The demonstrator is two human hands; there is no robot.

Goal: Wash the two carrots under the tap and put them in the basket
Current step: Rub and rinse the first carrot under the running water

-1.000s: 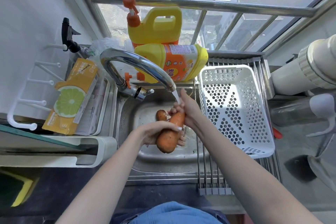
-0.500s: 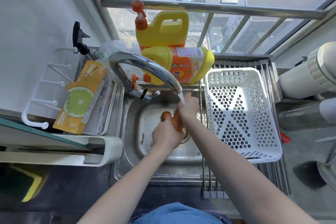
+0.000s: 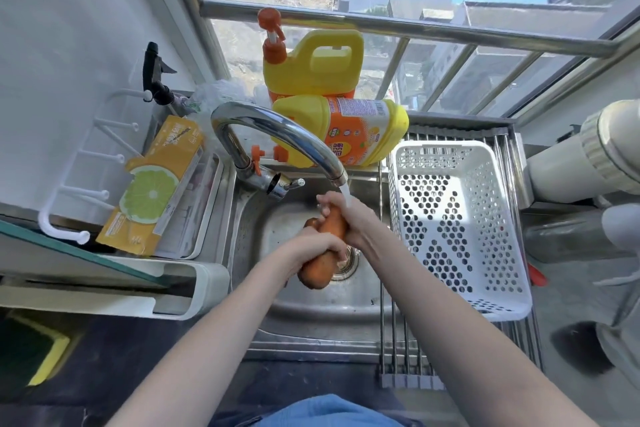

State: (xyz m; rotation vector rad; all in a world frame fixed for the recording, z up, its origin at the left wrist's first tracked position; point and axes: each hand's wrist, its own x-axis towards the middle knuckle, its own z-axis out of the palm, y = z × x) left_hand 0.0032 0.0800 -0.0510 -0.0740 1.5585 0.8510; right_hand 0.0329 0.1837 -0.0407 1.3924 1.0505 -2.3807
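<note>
My left hand [image 3: 313, 243] and right hand [image 3: 349, 215] both grip one carrot [image 3: 323, 258] under the tap [image 3: 277, 135] stream. Best: rotate it fully, rub tip to end.

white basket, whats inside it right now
Nothing can be seen inside the white basket: its perforated floor and walls are bare. Both hands hold one carrot under the tap; a second carrot lies mostly hidden behind them.

Both forearms reach forward, converging. Left hand [image 3: 317, 242] curled around carrot [image 3: 320, 265] mid-length, right hand [image 3: 349, 218] gripping its far end (fingers wrapped).
</note>
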